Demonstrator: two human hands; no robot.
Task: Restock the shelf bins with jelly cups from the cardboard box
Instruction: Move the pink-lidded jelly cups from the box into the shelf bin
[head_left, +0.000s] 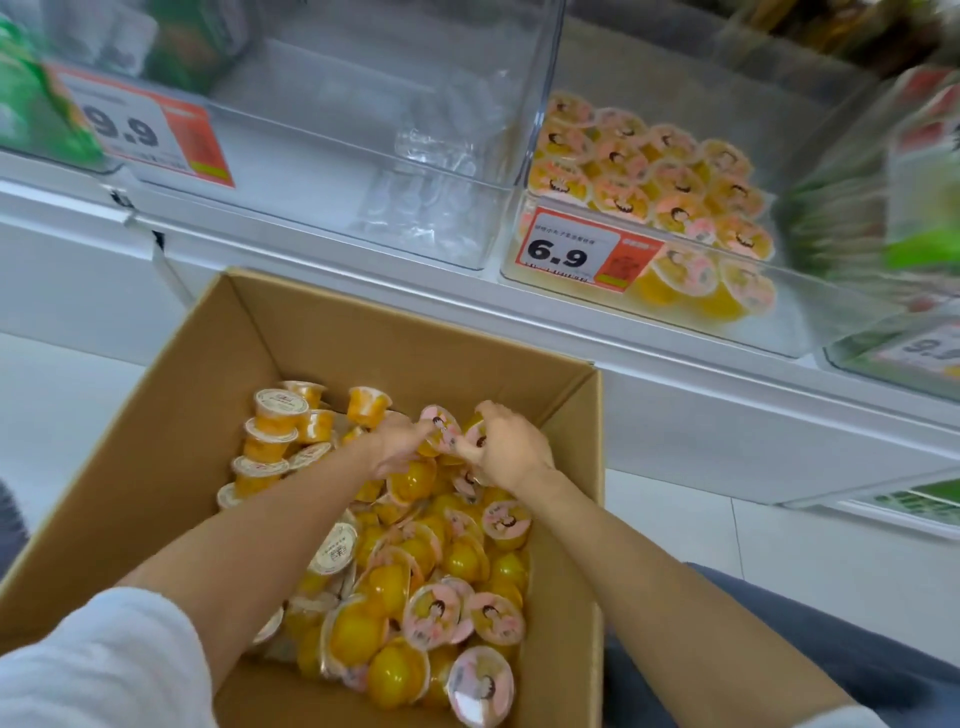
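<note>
Two grasps I log in the cardboard box (415, 338): left hand (402, 447) pinches a pink-lidded jelly cup (440, 427); right hand (514, 449) clutches a second cup (479, 440).

A white and orange price tag (576, 249) reading 6.9 hangs above the white shelf edge (675, 395), and a larger tag (140, 130) reading 9.9 sits tilted at the upper left, just beside blurred green packets (31, 104). Other green packaging (914, 223) blurs at the far right, with a third tag (930, 351) below it, partly cut off. Crumpled clear plastic (431, 171) lies between the two nearer tags, and pale floor tiles (779, 545) show beneath the shelf
</note>
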